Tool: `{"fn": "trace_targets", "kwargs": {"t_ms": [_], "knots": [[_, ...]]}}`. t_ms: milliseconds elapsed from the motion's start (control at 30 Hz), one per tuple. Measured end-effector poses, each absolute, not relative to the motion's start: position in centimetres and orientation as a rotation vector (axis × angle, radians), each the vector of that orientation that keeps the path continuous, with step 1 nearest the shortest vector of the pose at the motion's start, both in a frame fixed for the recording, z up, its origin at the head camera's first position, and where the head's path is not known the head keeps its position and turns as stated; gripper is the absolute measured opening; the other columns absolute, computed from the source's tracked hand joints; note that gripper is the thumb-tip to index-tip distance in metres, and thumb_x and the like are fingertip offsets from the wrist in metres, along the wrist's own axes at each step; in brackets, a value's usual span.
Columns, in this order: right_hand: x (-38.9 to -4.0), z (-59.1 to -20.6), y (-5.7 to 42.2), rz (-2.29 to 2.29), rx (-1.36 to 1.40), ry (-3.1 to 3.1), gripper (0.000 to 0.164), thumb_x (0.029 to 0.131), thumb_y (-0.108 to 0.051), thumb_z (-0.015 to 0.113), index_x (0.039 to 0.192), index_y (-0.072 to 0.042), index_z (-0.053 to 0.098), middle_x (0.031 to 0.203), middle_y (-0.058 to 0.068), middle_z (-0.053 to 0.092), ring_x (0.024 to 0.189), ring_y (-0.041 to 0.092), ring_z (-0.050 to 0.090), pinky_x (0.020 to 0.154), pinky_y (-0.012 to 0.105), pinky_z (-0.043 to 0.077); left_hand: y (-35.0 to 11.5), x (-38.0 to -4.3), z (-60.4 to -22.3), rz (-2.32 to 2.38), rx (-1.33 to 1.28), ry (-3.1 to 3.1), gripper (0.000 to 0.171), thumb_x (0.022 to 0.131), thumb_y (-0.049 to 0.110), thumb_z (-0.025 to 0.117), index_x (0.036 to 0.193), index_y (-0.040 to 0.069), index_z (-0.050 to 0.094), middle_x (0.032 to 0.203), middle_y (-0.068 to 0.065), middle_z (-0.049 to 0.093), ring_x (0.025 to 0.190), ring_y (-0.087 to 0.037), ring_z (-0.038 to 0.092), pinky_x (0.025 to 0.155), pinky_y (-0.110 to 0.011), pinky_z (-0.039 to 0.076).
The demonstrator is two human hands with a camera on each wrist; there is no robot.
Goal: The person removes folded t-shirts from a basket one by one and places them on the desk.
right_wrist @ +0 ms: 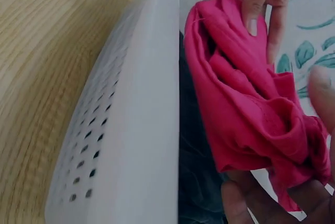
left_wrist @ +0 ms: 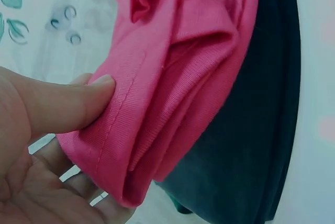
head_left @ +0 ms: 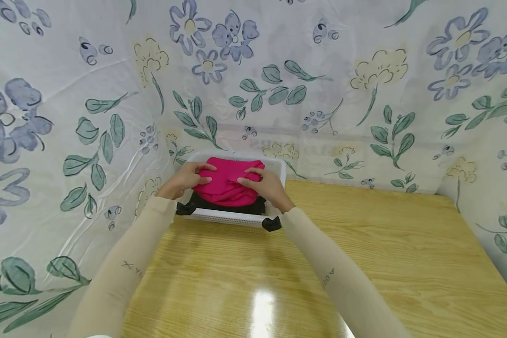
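Observation:
A folded bright pink cloth garment (head_left: 228,180) is held between my two hands over a white perforated basket (head_left: 224,216). My left hand (head_left: 187,178) grips its left end, thumb on top and fingers beneath, as the left wrist view shows. At the other end my right hand (head_left: 267,187) holds the garment, with thumb above and fingers under the fabric in the right wrist view. Stitched hems and several layered folds show on the pink cloth (left_wrist: 157,88). Below it in the basket lies a dark folded cloth (left_wrist: 235,140), partly covered by the pink one.
The basket has black pieces (head_left: 272,224) at its front corners. It stands on a wood-grain table (head_left: 363,244), near the back left. Floral fabric (head_left: 279,70) hangs behind the table and along its left and right sides.

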State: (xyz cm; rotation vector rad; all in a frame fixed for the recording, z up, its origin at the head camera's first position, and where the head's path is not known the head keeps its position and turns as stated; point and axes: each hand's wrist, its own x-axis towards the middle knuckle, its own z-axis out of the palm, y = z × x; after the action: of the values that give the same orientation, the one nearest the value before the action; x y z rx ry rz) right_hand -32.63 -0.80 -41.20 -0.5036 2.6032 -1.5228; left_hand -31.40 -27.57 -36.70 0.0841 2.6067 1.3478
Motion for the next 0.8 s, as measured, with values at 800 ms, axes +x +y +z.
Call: {"fn": "trace_targets", "kwargs": {"t_ms": [800], "knots": [[-32.3,-40.0,3.9,-1.56,-0.588,2.779,0.033,0.091,-0.036,0.081,0.122,-0.025,0.074,0.092,0.002,0.068,0.065,0.014,0.046,0.056,0.028,0.034,-23.5,-30.0,-34.9,1.369,0.216,2.685,0.043,0.099,0.011,0.069,0.141,0.008,0.062,0.153,-0.016,0.049,0.128,-0.03,0.047,0.099,-0.04,0.043]]}}
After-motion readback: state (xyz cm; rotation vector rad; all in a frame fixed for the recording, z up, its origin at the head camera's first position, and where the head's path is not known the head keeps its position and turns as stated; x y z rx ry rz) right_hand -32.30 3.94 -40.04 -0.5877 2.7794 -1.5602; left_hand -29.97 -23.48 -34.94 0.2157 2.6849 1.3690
